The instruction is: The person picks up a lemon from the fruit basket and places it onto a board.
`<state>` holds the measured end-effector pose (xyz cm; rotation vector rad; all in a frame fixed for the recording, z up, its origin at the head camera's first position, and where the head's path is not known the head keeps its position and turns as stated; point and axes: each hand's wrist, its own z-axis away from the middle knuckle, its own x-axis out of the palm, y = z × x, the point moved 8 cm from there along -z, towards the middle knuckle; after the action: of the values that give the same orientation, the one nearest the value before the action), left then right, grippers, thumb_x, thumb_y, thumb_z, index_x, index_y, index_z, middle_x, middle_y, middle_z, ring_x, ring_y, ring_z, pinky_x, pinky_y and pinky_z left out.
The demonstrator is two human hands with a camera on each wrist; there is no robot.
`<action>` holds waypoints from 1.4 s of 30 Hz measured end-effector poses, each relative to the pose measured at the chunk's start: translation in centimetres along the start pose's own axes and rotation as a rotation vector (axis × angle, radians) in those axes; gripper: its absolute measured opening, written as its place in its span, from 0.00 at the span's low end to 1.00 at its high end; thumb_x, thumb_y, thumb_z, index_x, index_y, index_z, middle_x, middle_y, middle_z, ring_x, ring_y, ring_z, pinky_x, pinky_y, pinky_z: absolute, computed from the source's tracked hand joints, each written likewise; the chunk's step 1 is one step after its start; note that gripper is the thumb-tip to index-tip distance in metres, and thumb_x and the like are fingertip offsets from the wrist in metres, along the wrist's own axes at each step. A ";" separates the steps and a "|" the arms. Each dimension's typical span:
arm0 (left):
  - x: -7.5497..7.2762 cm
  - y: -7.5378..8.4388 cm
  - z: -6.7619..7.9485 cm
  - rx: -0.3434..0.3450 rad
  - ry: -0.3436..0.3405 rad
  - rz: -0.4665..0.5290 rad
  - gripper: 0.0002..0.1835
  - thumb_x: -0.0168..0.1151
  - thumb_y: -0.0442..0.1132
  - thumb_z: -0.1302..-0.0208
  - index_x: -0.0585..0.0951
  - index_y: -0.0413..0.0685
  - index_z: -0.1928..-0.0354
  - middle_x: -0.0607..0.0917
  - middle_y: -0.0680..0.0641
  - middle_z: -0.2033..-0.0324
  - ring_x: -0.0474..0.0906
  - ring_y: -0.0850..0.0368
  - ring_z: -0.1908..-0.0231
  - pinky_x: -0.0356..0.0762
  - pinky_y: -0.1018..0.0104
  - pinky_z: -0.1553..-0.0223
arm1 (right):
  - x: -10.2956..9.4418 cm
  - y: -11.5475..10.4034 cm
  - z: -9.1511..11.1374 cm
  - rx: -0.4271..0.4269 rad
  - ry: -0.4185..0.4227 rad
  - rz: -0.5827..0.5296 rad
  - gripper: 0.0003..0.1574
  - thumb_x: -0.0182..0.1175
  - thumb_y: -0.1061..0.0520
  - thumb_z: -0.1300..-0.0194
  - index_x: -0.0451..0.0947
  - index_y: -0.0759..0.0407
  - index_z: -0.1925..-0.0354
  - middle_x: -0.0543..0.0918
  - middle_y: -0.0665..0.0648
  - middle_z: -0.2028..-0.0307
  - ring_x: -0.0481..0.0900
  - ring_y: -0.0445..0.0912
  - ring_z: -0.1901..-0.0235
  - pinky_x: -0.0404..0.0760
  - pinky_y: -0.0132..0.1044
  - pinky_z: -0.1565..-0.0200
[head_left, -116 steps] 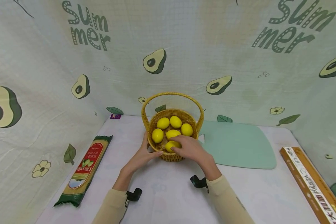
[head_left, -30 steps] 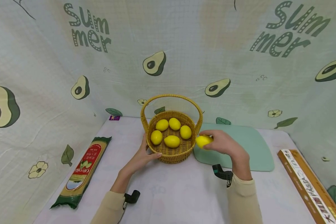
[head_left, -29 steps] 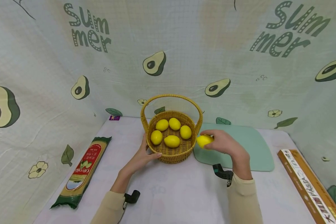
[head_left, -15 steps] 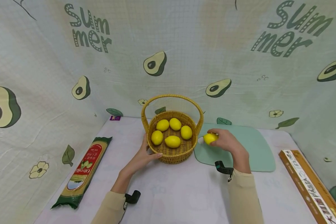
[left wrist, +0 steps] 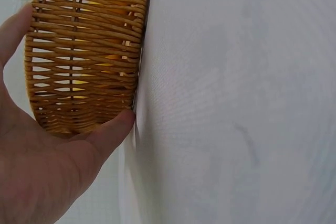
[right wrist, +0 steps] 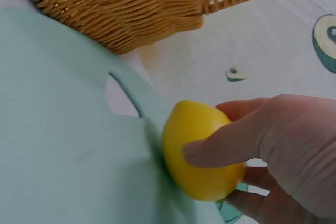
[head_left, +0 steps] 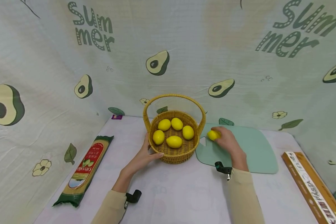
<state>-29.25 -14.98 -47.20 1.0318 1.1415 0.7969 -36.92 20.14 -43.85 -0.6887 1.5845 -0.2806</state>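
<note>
A wicker basket with a tall arched handle stands mid-table, several yellow lemons spread over its bottom. My left hand holds the basket at its near left side; the left wrist view shows thumb and finger spanning the woven wall. To the right of the basket, my right hand pinches one lemon between thumb and fingers at the left end of a pale green cutting board. The lemon is on or just over the board; which one I cannot tell.
A pasta bag in green and gold lies at the left. Along the right edge lies a long brown pasta box. A small purple packet sits at the back left. Printed cloth hangs behind and at both sides.
My right hand has taken a lemon out of the basket and carried it right, over the cutting board, then slightly farther back. The left hand stays on the basket.
</note>
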 end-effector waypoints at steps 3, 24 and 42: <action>0.1 0.1 0.0 0.007 -0.003 0.003 0.64 0.70 0.52 0.39 0.24 0.75 0.25 0.30 0.56 0.21 0.36 0.49 0.20 0.39 0.34 0.26 | 0.1 0.3 -0.3 -0.014 0.044 -0.005 0.30 0.56 0.72 0.40 0.74 0.68 0.37 0.73 0.72 0.36 0.68 0.67 0.35 0.64 0.64 0.33; 0.2 1.4 0.3 -0.032 -0.044 0.019 0.67 0.72 0.51 0.40 0.23 0.62 0.23 0.27 0.52 0.22 0.34 0.47 0.21 0.38 0.36 0.25 | 1.1 1.9 -1.2 0.002 0.143 -0.016 0.35 0.50 0.75 0.41 0.70 0.68 0.34 0.63 0.73 0.29 0.58 0.70 0.29 0.56 0.67 0.30; 0.0 -0.3 -0.3 0.041 0.016 0.012 0.63 0.71 0.49 0.39 0.26 0.81 0.26 0.31 0.59 0.22 0.38 0.48 0.21 0.40 0.34 0.26 | -0.5 1.1 -0.9 -0.012 0.139 -0.006 0.36 0.55 0.75 0.43 0.71 0.66 0.35 0.67 0.72 0.32 0.61 0.68 0.30 0.58 0.66 0.31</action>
<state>-29.51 -15.01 -47.52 1.0688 1.1703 0.7956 -38.05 21.12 -43.89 -0.6950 1.7180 -0.3297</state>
